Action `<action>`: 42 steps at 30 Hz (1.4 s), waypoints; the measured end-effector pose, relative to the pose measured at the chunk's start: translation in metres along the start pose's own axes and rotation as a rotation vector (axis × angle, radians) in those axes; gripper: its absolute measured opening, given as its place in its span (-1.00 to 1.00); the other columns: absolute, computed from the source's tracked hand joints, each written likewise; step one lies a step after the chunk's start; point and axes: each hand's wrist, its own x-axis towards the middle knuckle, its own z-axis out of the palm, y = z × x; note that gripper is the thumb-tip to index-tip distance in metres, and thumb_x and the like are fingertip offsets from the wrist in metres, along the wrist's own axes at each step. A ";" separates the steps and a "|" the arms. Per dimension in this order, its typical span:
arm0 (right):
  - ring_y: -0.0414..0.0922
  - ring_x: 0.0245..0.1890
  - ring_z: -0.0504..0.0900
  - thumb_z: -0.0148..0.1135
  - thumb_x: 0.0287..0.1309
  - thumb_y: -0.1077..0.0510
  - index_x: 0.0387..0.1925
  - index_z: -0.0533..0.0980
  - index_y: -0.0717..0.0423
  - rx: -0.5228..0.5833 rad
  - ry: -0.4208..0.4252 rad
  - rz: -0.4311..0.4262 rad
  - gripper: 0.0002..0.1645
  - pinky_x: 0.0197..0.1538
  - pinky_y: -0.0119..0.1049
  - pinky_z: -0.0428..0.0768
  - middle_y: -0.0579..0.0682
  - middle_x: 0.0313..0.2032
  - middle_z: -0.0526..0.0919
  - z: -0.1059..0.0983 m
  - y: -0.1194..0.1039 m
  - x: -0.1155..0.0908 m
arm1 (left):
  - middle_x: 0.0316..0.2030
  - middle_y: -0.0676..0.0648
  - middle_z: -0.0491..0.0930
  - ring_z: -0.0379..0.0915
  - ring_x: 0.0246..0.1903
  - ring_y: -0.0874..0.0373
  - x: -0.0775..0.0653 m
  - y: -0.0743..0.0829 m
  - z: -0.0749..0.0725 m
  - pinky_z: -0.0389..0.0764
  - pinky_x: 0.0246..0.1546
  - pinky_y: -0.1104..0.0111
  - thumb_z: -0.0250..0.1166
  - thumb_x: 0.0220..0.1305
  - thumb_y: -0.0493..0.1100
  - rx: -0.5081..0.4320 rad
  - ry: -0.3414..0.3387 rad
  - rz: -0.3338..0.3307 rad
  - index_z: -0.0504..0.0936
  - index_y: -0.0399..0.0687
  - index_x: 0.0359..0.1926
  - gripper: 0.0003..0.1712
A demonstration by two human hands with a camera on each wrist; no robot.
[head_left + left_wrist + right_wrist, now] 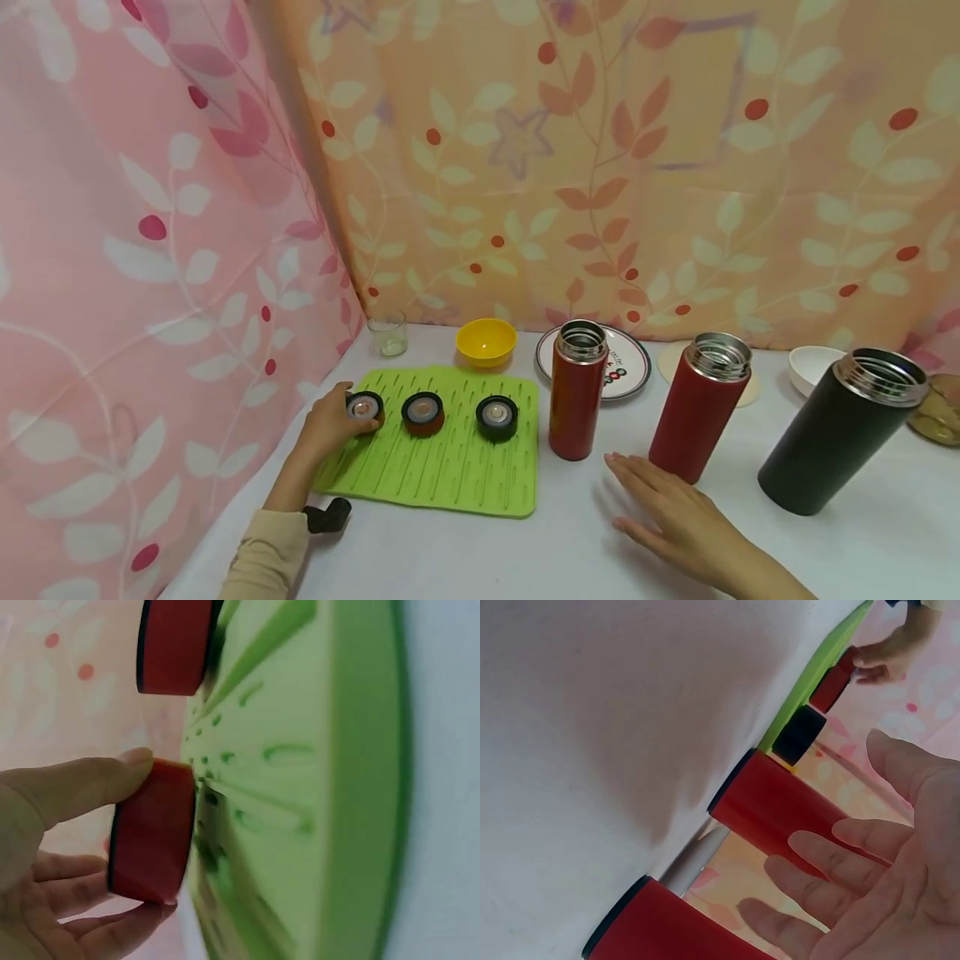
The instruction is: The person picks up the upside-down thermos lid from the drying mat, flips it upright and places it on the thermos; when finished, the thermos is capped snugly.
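My left hand (327,425) pinches a red bottle lid (152,832) between thumb and fingers, at the left end of the green drying mat (442,487). The lid's underside faces up in the head view. Beside it on the mat sit another red lid (424,423) and a black lid (497,422), also upside down. My right hand (675,518) reaches over the white table with fingers extended, holding nothing. Just beyond it stand a red bottle (576,404) and a second, wider red bottle (693,425), both uncapped. An uncapped black bottle (828,446) stands further right.
Along the back are a glass (388,337), a yellow bowl (486,343), a white plate (546,360) with a dark rim, a pale round board (672,358) and a white bowl (810,367). A patterned curtain (465,208) hangs behind the table, a pink one (150,333) at left.
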 end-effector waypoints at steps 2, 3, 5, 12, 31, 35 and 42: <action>-0.05 0.07 0.52 0.34 -0.08 -0.15 0.25 0.33 -0.09 0.014 0.003 -0.002 -0.19 -0.08 -0.07 0.61 -0.09 0.11 0.51 0.000 -0.001 0.002 | 0.07 -0.40 0.42 0.38 0.01 -0.27 -0.002 0.006 -0.003 0.40 -0.05 -0.15 0.43 -0.04 -0.05 -0.015 0.051 0.043 0.24 -0.39 0.21 -0.12; -0.07 0.05 0.53 0.35 -0.08 -0.14 0.24 0.34 -0.08 0.021 0.001 -0.001 -0.20 -0.11 -0.09 0.62 -0.09 0.09 0.52 -0.001 -0.001 0.002 | 0.07 -0.38 0.42 0.38 0.01 -0.25 -0.002 0.011 -0.004 0.40 -0.05 -0.14 0.44 -0.05 -0.06 -0.027 0.078 0.070 0.27 -0.38 0.20 -0.14; -0.09 0.02 0.55 0.36 -0.08 -0.11 0.22 0.37 -0.05 0.030 0.009 0.001 -0.23 -0.13 -0.12 0.63 -0.09 0.07 0.54 -0.002 -0.002 0.003 | 0.07 -0.35 0.41 0.37 0.03 -0.23 -0.004 0.024 -0.004 0.41 -0.03 -0.12 0.45 -0.07 -0.07 -0.057 0.114 0.127 0.30 -0.35 0.19 -0.16; -0.08 -0.01 0.58 0.36 -0.06 -0.07 0.18 0.41 0.00 0.076 0.020 0.016 -0.28 -0.14 -0.17 0.64 -0.07 0.03 0.58 -0.007 -0.005 0.008 | 0.04 -0.19 0.46 0.43 0.01 -0.07 -0.018 0.076 0.004 0.49 0.00 0.01 0.52 -0.19 -0.09 -0.145 0.155 0.338 0.39 -0.20 0.15 -0.17; -0.02 0.04 0.57 0.40 -0.08 0.08 0.18 0.41 0.08 0.208 0.239 -0.097 -0.29 -0.09 -0.19 0.62 0.02 0.06 0.57 -0.019 -0.023 0.035 | 0.01 0.00 0.49 0.41 0.02 0.21 -0.047 0.159 0.024 0.51 0.05 0.35 0.55 -0.28 -0.04 -0.265 0.177 0.783 0.36 -0.10 0.17 -0.09; 0.00 0.09 0.53 0.40 -0.08 0.12 0.21 0.38 0.09 0.239 0.290 -0.117 -0.25 -0.06 -0.16 0.60 0.05 0.10 0.53 -0.022 -0.026 0.042 | 0.09 -0.03 0.47 0.37 0.10 0.23 -0.053 0.170 0.028 0.44 0.15 0.36 0.52 -0.23 -0.02 -0.286 0.136 0.824 0.36 -0.09 0.17 -0.12; -0.07 0.13 0.50 0.37 -0.04 0.13 0.25 0.32 0.09 0.294 0.353 -0.158 -0.24 0.05 -0.28 0.55 0.01 0.16 0.49 -0.027 -0.026 0.049 | 0.12 -0.03 0.45 0.33 0.15 0.22 -0.059 0.187 0.033 0.40 0.18 0.39 0.49 -0.16 -0.10 -0.355 0.088 0.923 0.35 -0.08 0.20 -0.16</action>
